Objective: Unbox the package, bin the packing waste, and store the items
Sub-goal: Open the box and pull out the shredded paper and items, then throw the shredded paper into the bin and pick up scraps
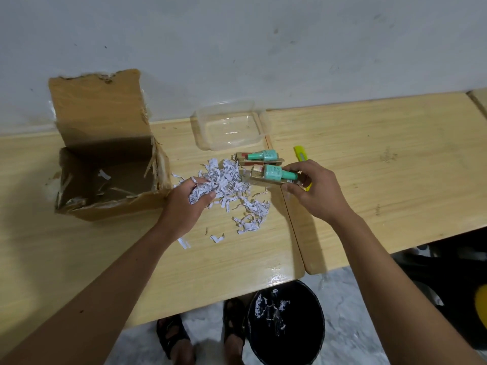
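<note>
gripping a wad of shreds (226, 180), left hand (188, 204) sits by the box (105, 164); right hand (313, 191) pinches a green bottle (276, 173) w/ its carton, above the table (369, 154).

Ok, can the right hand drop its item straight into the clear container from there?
Probably yes. The right hand holds a green bottle pack; the clear container sits open just beyond, with only the second pack lying between, low on the table.

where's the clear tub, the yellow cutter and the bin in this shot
clear plastic tub (257, 119): head view, on its right wall near the rim.
yellow cutter (299, 152): head view, on the upper end of its body, above the right hand.
black bin (308, 306): head view, on its dark inside wall, right of the paper shreds.
</note>
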